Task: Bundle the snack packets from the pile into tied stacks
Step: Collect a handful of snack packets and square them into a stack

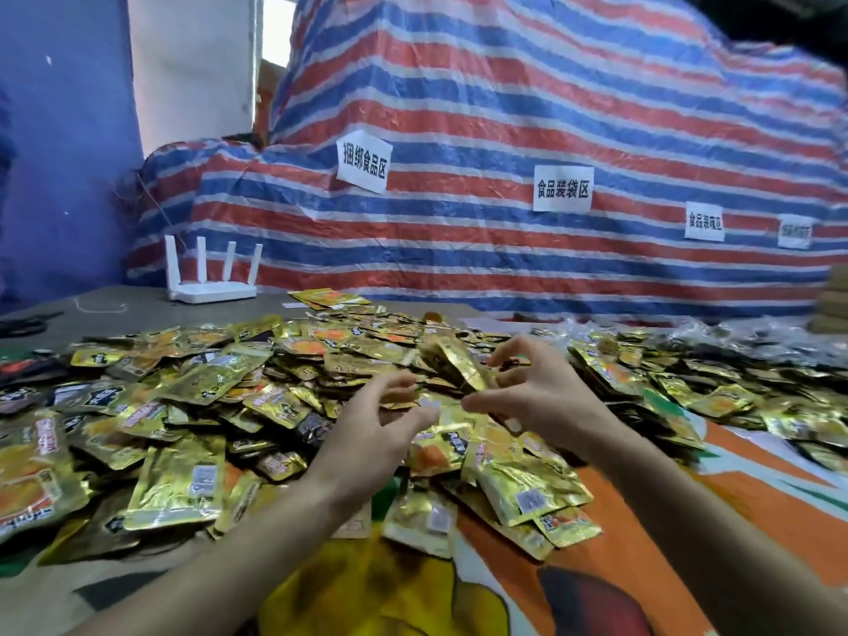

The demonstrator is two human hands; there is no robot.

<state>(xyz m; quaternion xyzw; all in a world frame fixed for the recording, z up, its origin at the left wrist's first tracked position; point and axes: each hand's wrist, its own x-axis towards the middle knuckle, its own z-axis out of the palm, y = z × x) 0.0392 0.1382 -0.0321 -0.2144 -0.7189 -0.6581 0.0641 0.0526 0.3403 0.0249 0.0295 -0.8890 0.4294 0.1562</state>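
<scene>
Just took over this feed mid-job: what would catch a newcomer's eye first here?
The sprawling pile of gold snack packets covering the table, with the left hand and right hand over its middle. Behind rises a red-white-blue striped tarp with white paper signs.

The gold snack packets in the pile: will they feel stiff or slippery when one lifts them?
Probably light and floppy: the gold snack packets look thin, flat and crinkled. Their glossy foil likely makes them slippery, so the loose pile may slide when pushed.
</scene>
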